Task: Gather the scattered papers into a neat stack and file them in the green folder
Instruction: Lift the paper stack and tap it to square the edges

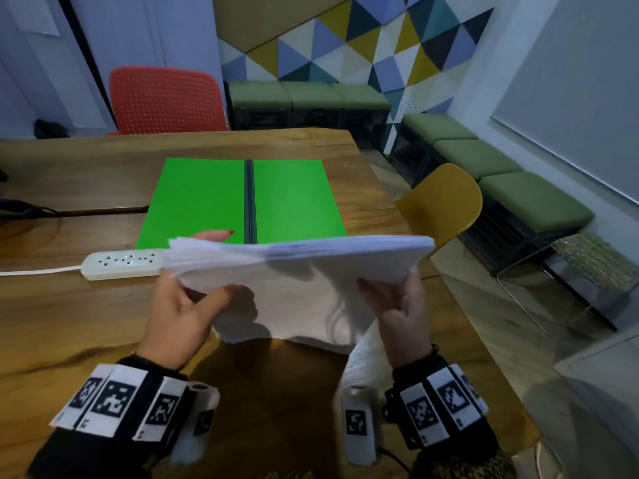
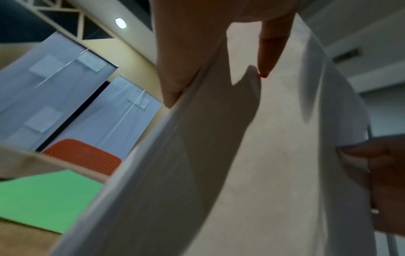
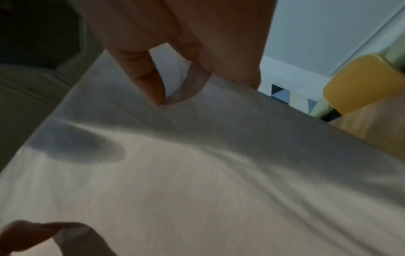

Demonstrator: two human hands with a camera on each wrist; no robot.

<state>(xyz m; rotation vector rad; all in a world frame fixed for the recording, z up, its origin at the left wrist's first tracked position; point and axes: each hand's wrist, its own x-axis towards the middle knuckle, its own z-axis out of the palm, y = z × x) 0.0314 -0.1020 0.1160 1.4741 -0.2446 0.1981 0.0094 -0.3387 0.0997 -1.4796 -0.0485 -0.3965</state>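
Head view: both hands hold the paper stack (image 1: 304, 271) up on edge above the near part of the desk (image 1: 69, 312), bottom edge down by the desk surface; can't tell if it touches. Left hand (image 1: 179, 316) clamps the stack's left side, thumb on the near face, fingers wrapped behind, one red-nailed fingertip showing past the top edge. Right hand (image 1: 397, 305) clamps the right side the same way, thumb on the near face. Top edges of the sheets are fanned and uneven at the left, flusher at the right. Green folder (image 1: 242, 198) lies open and flat at mid-desk, just behind the stack, dark spine running toward the far edge. White power strip (image 1: 122, 264) sits just left of the stack, near the folder's near-left corner. Red chair (image 1: 166, 98) at the far edge, yellow chair (image 1: 446, 202) off the right edge.

Left wrist view: left hand (image 2: 197, 43) pinches the paper edge, thumb on one face, fingers on the other. Paper stack (image 2: 263, 164) bows across the frame. Right hand (image 2: 385, 181) grips the opposite side. Green folder (image 2: 43, 195) flat on the desk at lower left.

Right wrist view: right hand (image 3: 186, 43) has fingers curled onto the paper stack (image 3: 197, 181), clamped at its edge. Left hand (image 3: 28, 237) is at the lower left, blurred. Yellow chair (image 3: 361, 83) at right.
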